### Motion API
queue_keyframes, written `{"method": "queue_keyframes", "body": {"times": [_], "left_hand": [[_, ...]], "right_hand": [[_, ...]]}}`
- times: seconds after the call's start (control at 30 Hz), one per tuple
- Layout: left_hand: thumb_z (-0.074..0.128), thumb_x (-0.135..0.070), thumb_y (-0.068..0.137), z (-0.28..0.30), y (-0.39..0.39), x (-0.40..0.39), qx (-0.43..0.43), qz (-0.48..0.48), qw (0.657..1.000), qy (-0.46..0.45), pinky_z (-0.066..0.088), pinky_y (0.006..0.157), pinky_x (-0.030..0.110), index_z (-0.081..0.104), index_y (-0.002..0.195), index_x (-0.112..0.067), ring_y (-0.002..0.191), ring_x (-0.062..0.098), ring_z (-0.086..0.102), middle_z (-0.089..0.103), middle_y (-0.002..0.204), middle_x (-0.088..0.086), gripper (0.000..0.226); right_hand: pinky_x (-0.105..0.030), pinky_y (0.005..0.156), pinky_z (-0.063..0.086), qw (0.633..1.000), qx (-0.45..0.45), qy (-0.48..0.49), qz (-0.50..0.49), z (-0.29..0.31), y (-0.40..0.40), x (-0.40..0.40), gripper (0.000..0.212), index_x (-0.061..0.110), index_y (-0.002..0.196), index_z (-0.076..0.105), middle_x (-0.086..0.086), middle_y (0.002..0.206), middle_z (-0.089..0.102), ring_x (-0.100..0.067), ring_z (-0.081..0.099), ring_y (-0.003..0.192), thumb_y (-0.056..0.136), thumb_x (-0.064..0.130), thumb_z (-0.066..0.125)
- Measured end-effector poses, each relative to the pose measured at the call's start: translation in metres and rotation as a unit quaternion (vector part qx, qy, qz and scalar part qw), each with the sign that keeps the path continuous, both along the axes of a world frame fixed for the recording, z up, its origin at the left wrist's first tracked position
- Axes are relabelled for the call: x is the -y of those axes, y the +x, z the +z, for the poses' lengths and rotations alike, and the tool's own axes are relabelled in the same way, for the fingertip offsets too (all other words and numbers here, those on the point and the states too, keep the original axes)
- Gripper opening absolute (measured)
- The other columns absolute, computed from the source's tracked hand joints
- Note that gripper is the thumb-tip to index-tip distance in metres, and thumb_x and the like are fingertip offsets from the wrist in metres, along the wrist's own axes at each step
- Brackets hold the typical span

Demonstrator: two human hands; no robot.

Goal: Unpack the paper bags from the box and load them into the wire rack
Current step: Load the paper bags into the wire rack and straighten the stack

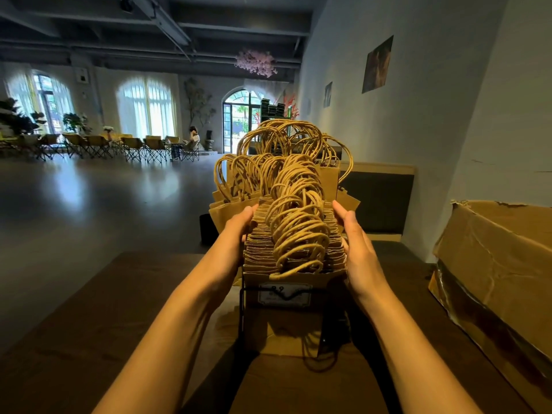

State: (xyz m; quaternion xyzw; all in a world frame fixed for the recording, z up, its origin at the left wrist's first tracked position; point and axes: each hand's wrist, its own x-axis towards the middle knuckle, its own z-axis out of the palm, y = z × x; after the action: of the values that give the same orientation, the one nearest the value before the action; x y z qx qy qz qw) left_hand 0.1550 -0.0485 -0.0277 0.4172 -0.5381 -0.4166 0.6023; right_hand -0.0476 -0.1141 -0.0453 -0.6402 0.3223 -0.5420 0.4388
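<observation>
Paper bags (294,234) pressed between 2 hands (239,225) (357,237).

Matt brown kraft paper bags (294,252) with rough twisted paper-cord handles (298,222), packed in a thin black wire rack (243,297). Dark, dull wooden desk (119,318) underneath. Creased, torn corrugated cardboard box (493,264) at right, banded with glossy tape. Polished, reflective floor (89,198) beyond; matt whitewashed wall (433,100).
</observation>
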Motion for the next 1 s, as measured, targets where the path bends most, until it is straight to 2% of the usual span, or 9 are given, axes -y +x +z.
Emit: {"method": "queue_keyframes", "body": {"times": [0.1,0.2,0.3,0.43,0.63,0.73,0.83,0.93,1.0], "left_hand": [[0.05,-0.063,0.093,0.003,-0.001,-0.004,0.014,-0.002,1.0,-0.01,0.048,0.098,0.04,0.076,0.113,-0.035,0.114,0.02,0.067,0.073,0.119,0.0,0.043],[0.049,-0.055,0.096,0.001,-0.002,-0.005,-0.008,0.001,1.0,0.015,0.048,0.087,0.036,0.072,0.118,-0.028,0.107,0.019,0.07,0.076,0.113,0.0,0.042],[0.034,-0.046,0.106,0.001,-0.004,-0.006,-0.015,0.005,1.0,0.022,0.047,0.092,0.037,0.07,0.12,-0.026,0.112,0.02,0.069,0.076,0.115,0.0,0.044],[0.029,-0.048,0.106,0.005,-0.013,-0.007,-0.028,0.001,1.0,0.005,0.049,0.098,0.038,0.067,0.126,-0.019,0.111,0.019,0.07,0.074,0.118,0.004,0.052],[0.033,-0.056,0.104,0.009,-0.014,-0.008,-0.005,-0.007,1.0,0.015,0.046,0.106,0.043,0.064,0.131,-0.023,0.118,0.021,0.067,0.072,0.124,0.002,0.052],[0.028,-0.046,0.107,0.015,-0.013,-0.006,-0.016,0.008,1.0,0.012,0.051,0.091,0.035,0.073,0.111,-0.026,0.104,0.015,0.072,0.077,0.108,0.0,0.05],[0.025,-0.04,0.109,0.017,-0.017,-0.006,-0.051,0.011,0.998,-0.022,0.05,0.083,0.028,0.078,0.089,-0.028,0.092,0.004,0.073,0.078,0.095,-0.008,0.057],[0.023,-0.038,0.11,0.015,-0.022,-0.007,-0.078,-0.009,0.996,-0.036,0.054,0.075,0.019,0.082,0.08,-0.034,0.091,0.003,0.073,0.079,0.095,-0.009,0.067],[0.023,-0.041,0.109,0.015,-0.023,-0.008,-0.086,-0.014,0.996,-0.028,0.055,0.077,0.023,0.082,0.082,-0.038,0.095,0.009,0.074,0.079,0.101,-0.004,0.065]], "right_hand": [[-0.056,0.121,0.027,0.999,0.015,0.002,0.031,-0.001,0.0,0.001,0.086,0.058,0.143,0.041,0.014,0.157,0.041,-0.016,0.036,0.147,0.067,0.098,0.045],[-0.056,0.123,0.022,0.995,0.066,0.03,0.075,0.003,-0.003,0.002,0.101,0.05,0.151,0.033,0.013,0.161,0.034,-0.017,0.031,0.149,0.063,0.094,0.056],[-0.053,0.124,0.023,0.994,0.044,0.017,0.094,0.005,0.003,0.0,0.099,0.045,0.154,0.029,0.017,0.158,0.038,-0.01,0.035,0.147,0.07,0.093,0.048],[-0.06,0.122,0.017,0.997,-0.032,-0.015,0.066,-0.003,0.006,0.005,0.079,0.058,0.147,0.036,0.016,0.162,0.032,-0.015,0.025,0.152,0.077,0.096,0.034],[-0.047,0.122,0.028,0.998,-0.056,-0.032,0.019,0.01,0.0,-0.004,0.072,0.048,0.139,0.052,0.018,0.149,0.05,-0.005,0.042,0.14,0.078,0.084,0.043],[-0.049,0.125,0.02,0.997,-0.058,-0.039,0.025,0.015,-0.001,-0.003,0.086,0.05,0.145,0.044,0.019,0.159,0.036,-0.006,0.029,0.149,0.072,0.094,0.038],[-0.053,0.126,0.007,0.995,-0.054,-0.041,0.078,0.015,0.004,-0.003,0.074,0.06,0.144,0.036,0.03,0.164,0.009,-0.001,0.007,0.153,0.077,0.092,0.031],[-0.054,0.126,0.01,0.992,-0.026,-0.032,0.12,0.01,0.005,0.001,0.059,0.072,0.13,0.043,0.026,0.164,0.014,-0.004,0.012,0.153,0.075,0.094,0.036],[-0.054,0.126,0.01,0.994,-0.028,-0.041,0.101,0.006,0.004,0.004,0.07,0.067,0.141,0.034,0.025,0.164,0.019,-0.004,0.015,0.153,0.077,0.094,0.036]]}}
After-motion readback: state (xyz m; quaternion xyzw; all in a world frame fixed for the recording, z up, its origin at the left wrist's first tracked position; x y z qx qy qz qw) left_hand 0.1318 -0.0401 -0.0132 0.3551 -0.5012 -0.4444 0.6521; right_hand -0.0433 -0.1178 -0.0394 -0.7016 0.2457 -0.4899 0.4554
